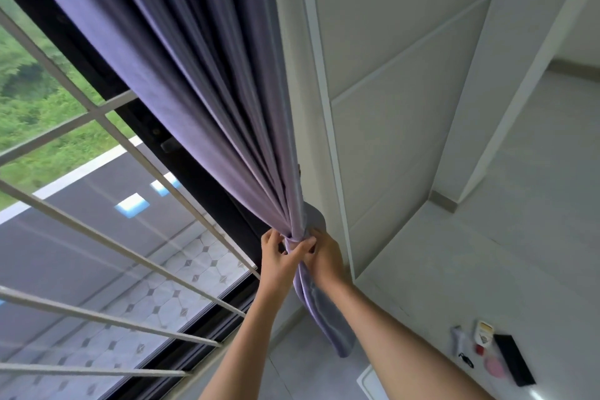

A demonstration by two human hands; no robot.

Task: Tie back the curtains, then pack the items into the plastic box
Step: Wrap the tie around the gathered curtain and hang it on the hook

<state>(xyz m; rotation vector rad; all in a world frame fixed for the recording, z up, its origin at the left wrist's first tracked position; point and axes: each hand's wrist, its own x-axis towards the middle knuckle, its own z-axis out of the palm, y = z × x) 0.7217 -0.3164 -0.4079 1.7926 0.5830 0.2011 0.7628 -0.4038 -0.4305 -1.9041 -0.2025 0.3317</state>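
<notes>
**Here, both hands at the gathered curtain**

Here I count one purple curtain (201, 101), drawn into a single bunch against the white wall (406, 91) at the right side of the window. I see two hands on it. My left hand (279, 256) is curled around the bunch at its narrowest place, fingers bent against the cloth. My right hand (324, 256) grips the same place from the other side, fingers closed on a purple band (313, 216) that loops around the folds just above. Below the hands one tail of fabric hangs down, twisted.

Outside the glass I count five pale window bars (107, 250) running lengthwise, crossed by one more.

On the pale floor (487, 269) at lower right lie the loose items, close together: one black flat bar (514, 359), one white packet (484, 334) with a red base, one pink round piece (495, 367), one small black clip (466, 360), and one pale grey tube (457, 338). I cannot tell what each is exactly.

One white rounded corner (373, 380) shows at the bottom edge; I cannot tell whether it is the plastic box, and its inside is hidden.
</notes>
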